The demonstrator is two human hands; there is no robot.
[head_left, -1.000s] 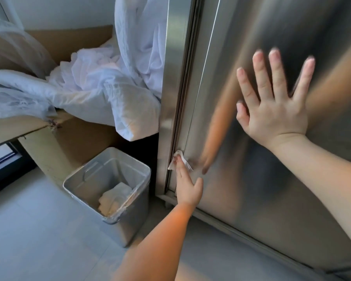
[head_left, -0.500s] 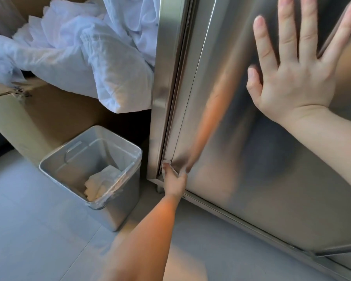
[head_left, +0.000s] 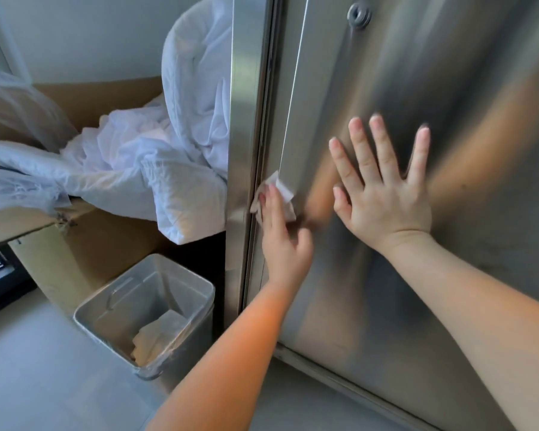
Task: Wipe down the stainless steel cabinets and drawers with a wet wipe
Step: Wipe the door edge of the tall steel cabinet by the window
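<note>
The left hand [head_left: 280,241] is pressing a small crumpled white wet wipe [head_left: 277,194] against the left edge of the tall shiny stainless steel cabinet door [head_left: 417,88]. Its fingers are lying nearly straight on top of the wipe, and the wipe is sitting right where the door is meeting the steel frame beside it. The right hand [head_left: 383,194] is lying flat on the door, just beside the left hand, with all its fingers spread wide and holding nothing. To the left, a square grey metal bin [head_left: 106,325] with a clear plastic liner is standing on the pale floor [head_left: 28,384]. Above it, rumpled white bedding [head_left: 156,172] is spilling out of a big brown cardboard box [head_left: 97,241].
</note>
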